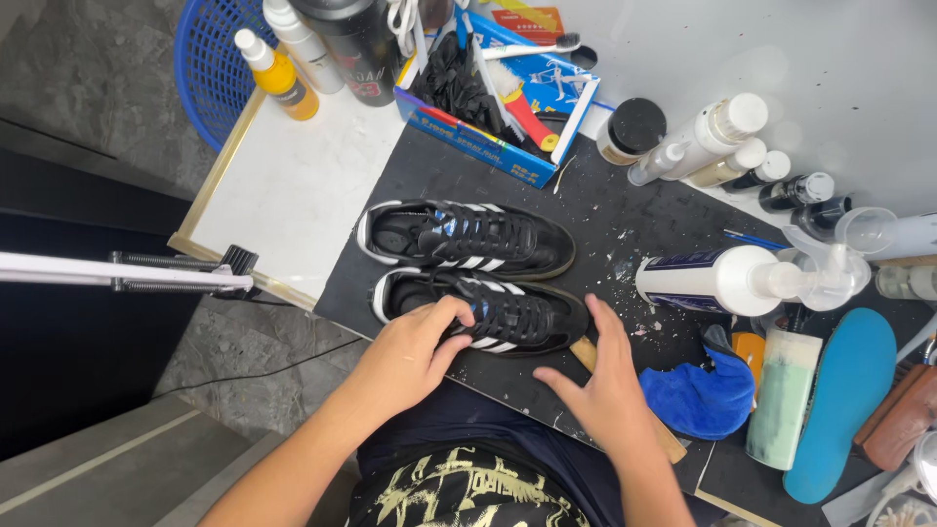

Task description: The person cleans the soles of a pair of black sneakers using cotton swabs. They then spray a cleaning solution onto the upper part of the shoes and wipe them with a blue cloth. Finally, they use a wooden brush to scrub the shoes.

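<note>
Two black sneakers with white stripes lie side by side on a black mat (625, 210). The far sneaker (464, 237) lies untouched. My left hand (410, 356) rests on the near sneaker (488, 310), fingers curled over its laces and tongue. My right hand (605, 385) lies flat, fingers spread, on the mat just beside that sneaker's toe, its fingertips touching or nearly touching the toe.
A blue cloth (698, 395) lies right of my right hand. Spray bottles (727, 278), jars and a teal insole (844, 400) crowd the right side. A blue box of brushes (498, 98) stands behind the shoes. A blue basket (210, 63) and bottles are at the far left.
</note>
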